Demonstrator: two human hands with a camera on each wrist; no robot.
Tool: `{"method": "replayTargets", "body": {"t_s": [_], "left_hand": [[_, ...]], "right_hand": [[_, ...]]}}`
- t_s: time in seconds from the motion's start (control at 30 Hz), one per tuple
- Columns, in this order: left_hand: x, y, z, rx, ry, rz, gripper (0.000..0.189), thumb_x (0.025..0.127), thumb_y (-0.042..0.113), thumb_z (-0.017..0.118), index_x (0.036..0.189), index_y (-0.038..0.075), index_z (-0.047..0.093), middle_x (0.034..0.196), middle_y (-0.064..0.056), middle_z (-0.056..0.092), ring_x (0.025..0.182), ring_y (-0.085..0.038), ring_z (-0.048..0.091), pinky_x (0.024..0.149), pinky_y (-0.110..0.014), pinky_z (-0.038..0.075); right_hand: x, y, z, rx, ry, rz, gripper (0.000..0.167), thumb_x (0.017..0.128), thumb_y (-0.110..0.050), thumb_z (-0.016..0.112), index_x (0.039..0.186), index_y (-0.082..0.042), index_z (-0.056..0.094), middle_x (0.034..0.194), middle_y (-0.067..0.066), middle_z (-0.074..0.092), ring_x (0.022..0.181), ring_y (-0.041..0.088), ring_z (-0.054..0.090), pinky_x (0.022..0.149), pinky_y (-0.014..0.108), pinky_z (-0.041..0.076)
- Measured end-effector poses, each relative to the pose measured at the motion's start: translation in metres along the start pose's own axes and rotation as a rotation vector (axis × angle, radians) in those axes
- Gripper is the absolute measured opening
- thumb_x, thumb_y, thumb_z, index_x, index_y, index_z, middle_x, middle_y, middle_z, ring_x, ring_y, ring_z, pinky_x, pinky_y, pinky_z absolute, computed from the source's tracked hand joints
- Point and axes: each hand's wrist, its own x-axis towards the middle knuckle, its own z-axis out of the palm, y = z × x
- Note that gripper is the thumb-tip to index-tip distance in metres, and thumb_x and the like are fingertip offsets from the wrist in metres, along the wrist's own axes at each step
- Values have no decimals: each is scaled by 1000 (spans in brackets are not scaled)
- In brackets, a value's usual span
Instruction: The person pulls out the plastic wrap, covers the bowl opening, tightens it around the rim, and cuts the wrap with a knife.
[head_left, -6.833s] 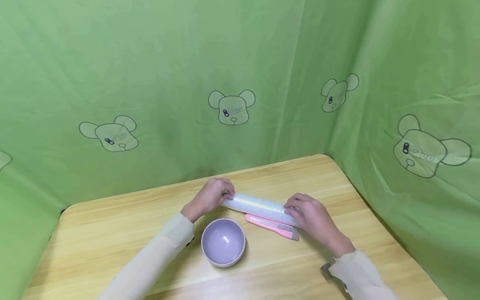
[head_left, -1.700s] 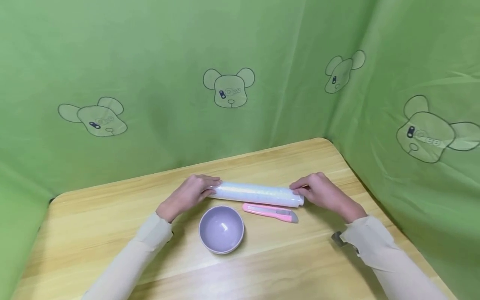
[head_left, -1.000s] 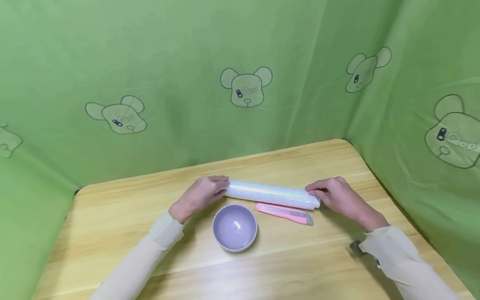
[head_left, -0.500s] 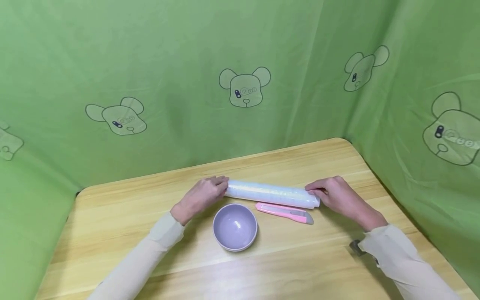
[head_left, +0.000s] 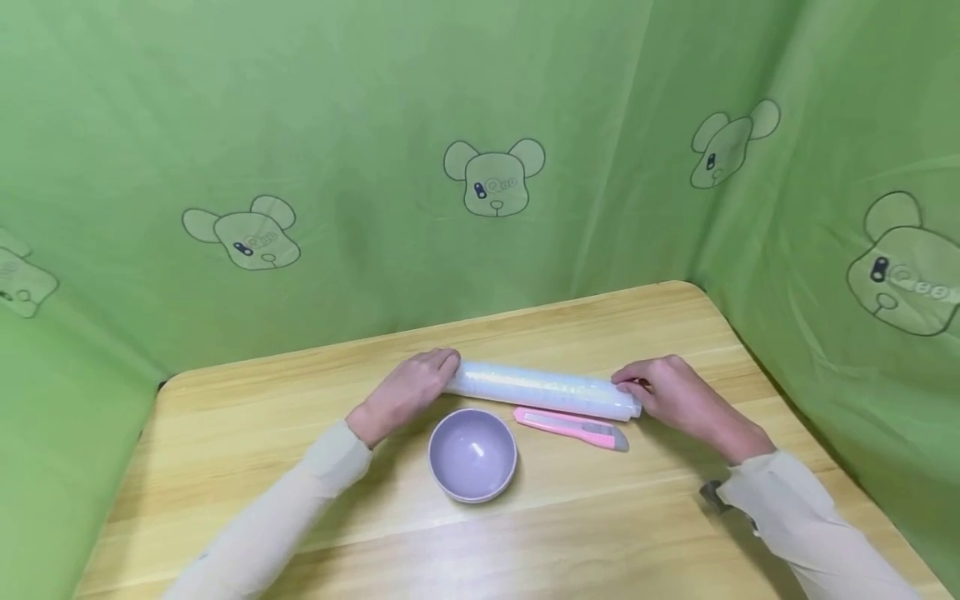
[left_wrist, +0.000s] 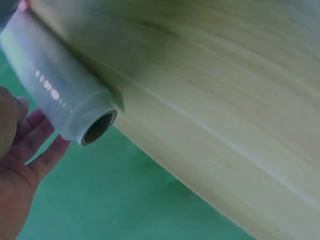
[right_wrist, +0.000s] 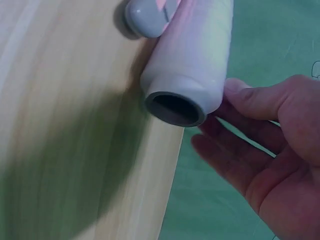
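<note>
At the back and right of the scene, green fabric backdrop (head_left: 360, 125), creased, printed with bear-head outlines (head_left: 497, 185). Below it, wooden table (head_left: 600, 533): pale, grained, rounded corners, far edge running aslant.

Two pale sleeves come in from the near side, left sleeve (head_left: 277, 517) and right sleeve (head_left: 810, 517), cuffs ending at the wrists.

Roll of shiny film (head_left: 543, 389) lies on its side toward the far part of the table, whitish and glossy, left end slightly farther off than the right. Hollow core (right_wrist: 176, 111) shows at its end in both wrist views.

Left hand (head_left: 408, 390) grips the roll's left end, fingers set under and behind it. Right hand (head_left: 678, 400) pinches the opposite end, thumb on one side, fingertips on the other.

Bowl (head_left: 472, 456), purple-grey, mouth up, sits on the near side of the roll, near the left hand. A highlight on its inside.

Utility knife (head_left: 572, 428), pink with a grey end, lies roughly along the roll, just beside it; cannot tell whether they touch. Grey end points right.

Small dark object (head_left: 713, 497) at the right cuff, too blurred to identify.
</note>
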Motion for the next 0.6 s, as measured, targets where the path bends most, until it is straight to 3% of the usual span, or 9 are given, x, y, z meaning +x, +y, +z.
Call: {"method": "replayTargets", "body": {"t_s": [0.1, 0.2, 0.3, 0.4, 0.6], "left_hand": [[-6, -6, 0, -169, 41, -72, 21, 91, -16, 63, 107, -2, 61, 105, -12, 67, 94, -23, 68, 83, -28, 60], [-10, -12, -1, -338, 54, -135, 20, 91, -12, 68, 108, -1, 66, 109, -10, 70, 101, -22, 69, 89, -27, 59], [-9, -14, 0, -438, 62, -182, 19, 89, -4, 76, 107, 0, 71, 115, -12, 72, 108, -23, 70, 95, -26, 56], [-4, -13, 2, -439, 73, -205, 11, 89, -2, 77, 98, 3, 74, 116, -11, 73, 109, -24, 70, 95, -26, 56], [1, -13, 4, -341, 85, -190, 9, 90, -1, 77, 96, 6, 74, 112, -8, 74, 104, -23, 71, 93, -31, 58]], "right_hand": [[6, -9, 1, -15, -39, -2, 14, 94, -1, 71, 106, 3, 77, 103, 17, 76, 95, 29, 72, 80, 46, 61], [14, -23, 0, -3, -75, -13, 19, 95, -7, 72, 111, 2, 75, 107, 16, 75, 97, 27, 71, 82, 47, 59], [27, -39, 2, 4, -110, -48, 23, 96, -9, 72, 116, 1, 74, 113, 14, 74, 102, 27, 69, 85, 47, 58], [42, -54, 7, 7, -137, -96, 23, 95, -7, 73, 117, 1, 74, 115, 14, 74, 107, 31, 70, 88, 49, 59], [57, -67, 23, -65, -110, -173, 22, 90, -2, 77, 112, 2, 74, 107, 14, 75, 93, 25, 72, 79, 42, 61]]}}
